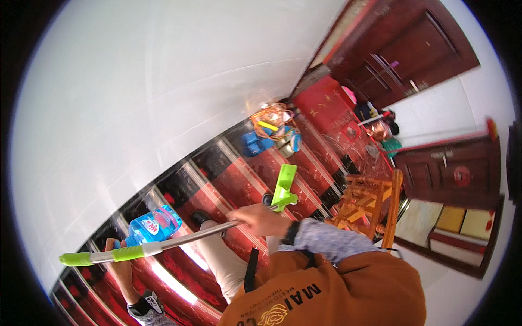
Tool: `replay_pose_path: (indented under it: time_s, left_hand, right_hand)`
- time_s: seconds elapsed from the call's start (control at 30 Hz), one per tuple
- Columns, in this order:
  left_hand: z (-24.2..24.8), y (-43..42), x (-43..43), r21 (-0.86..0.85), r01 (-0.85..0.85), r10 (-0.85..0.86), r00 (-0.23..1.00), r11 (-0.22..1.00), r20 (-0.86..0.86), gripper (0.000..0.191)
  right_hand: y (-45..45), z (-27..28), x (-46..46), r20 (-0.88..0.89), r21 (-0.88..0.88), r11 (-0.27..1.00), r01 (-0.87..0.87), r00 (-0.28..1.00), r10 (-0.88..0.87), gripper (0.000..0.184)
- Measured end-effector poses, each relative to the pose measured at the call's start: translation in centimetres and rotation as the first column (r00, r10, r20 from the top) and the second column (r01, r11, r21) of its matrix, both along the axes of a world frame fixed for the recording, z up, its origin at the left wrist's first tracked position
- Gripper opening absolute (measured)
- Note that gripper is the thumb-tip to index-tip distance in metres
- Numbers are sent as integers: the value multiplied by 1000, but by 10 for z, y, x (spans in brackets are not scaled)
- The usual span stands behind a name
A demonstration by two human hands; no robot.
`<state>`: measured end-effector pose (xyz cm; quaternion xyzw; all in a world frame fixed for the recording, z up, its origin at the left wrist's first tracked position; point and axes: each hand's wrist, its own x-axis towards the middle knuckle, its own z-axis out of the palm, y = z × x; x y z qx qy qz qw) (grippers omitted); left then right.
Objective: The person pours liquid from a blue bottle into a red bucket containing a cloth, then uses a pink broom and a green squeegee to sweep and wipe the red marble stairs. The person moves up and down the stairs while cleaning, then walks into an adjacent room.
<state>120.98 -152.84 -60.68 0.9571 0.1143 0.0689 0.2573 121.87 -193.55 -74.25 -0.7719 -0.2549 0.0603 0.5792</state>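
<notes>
My right hand [261, 220] is closed round the metal pole of a green squeegee-like cleaning tool [195, 235], close to its light green head [284, 185]. The pole slants down to the left and ends in a green and white grip. There, my left hand [118, 254] holds a clear plastic bottle of blue liquid [155, 225] by its neck. The grip lies across this hand; whether the fingers also close on it cannot be told. The bottle is tilted, with its base towards the upper right. The tool's head is over the red steps, with a dark shoe tip beside it.
Glossy red and black stairs [228, 183] run along a white wall [122, 102]. On steps near the wall lie blue containers [256, 142] and a tangled orange cord [265, 116]. A wooden chair [377, 203] stands at the right. Beyond are a red landing and dark red doors [456, 171].
</notes>
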Motion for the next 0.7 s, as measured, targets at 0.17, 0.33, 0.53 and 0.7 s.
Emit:
replay_pose_path:
  time_s: [0.17,0.33,0.53,0.7]
  left_hand:
    - [37,-92,66,93,217,-214,976,972,-37,22]
    - [50,-130,96,152,386,-396,917,910,42,23]
    - [14,-182,151,272,520,-528,848,810,-50,14]
    - [-58,-213,188,286,645,-628,762,709,-161,12]
  right_hand:
    - [-32,-11,-12,221,-53,979,197,958,-181,21]
    - [-94,-9,-26,178,25,949,315,933,-314,25]
    - [-152,-28,-31,-156,-71,793,606,778,-608,41]
    - [-238,-29,-49,-161,-326,421,847,389,-907,42]
